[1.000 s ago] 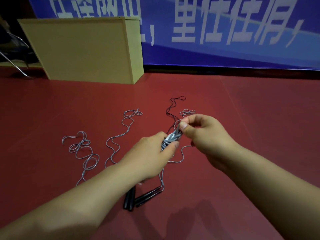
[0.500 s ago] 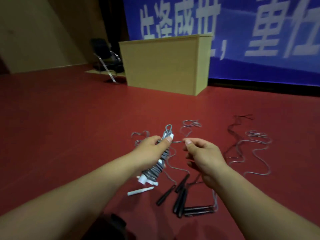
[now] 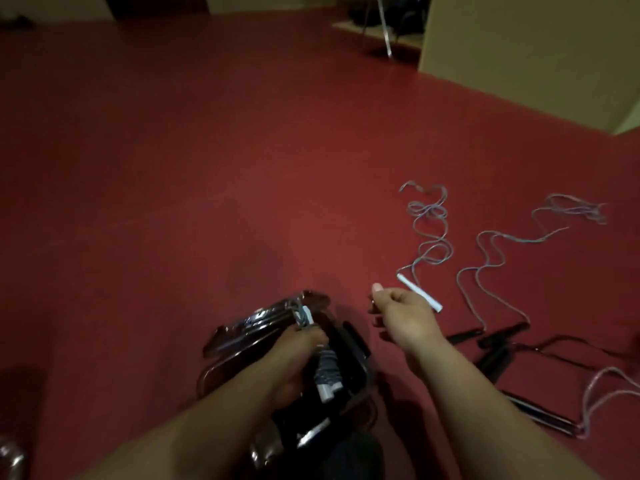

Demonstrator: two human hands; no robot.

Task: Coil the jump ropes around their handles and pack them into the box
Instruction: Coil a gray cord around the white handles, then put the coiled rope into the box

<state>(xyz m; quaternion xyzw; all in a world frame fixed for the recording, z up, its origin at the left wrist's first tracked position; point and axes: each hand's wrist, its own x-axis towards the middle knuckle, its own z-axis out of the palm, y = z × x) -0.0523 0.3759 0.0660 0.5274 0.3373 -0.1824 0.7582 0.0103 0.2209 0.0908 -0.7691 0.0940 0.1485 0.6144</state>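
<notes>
My left hand (image 3: 294,362) grips a coiled jump rope bundle (image 3: 327,370), grey cord wound round white handles, and holds it inside a clear plastic box (image 3: 356,344) with a shiny rim on the red floor. My right hand (image 3: 401,317) hovers just right of the box, fingers loosely curled and holding nothing. A white handle (image 3: 419,292) lies on the floor behind that hand, its grey rope (image 3: 429,233) trailing away. More loose grey rope (image 3: 491,251) and several black handles (image 3: 498,344) lie to the right.
A tan wooden cabinet (image 3: 526,53) stands at the far right. Chair legs (image 3: 384,32) show beside it at the top. Another rope loop (image 3: 602,389) lies at the right edge. A shiny object (image 3: 10,455) sits at the bottom left corner.
The view swung left and down. My left hand carried the coiled bundle down into the clear box. My right hand let go of the rope end and drew away to the right.
</notes>
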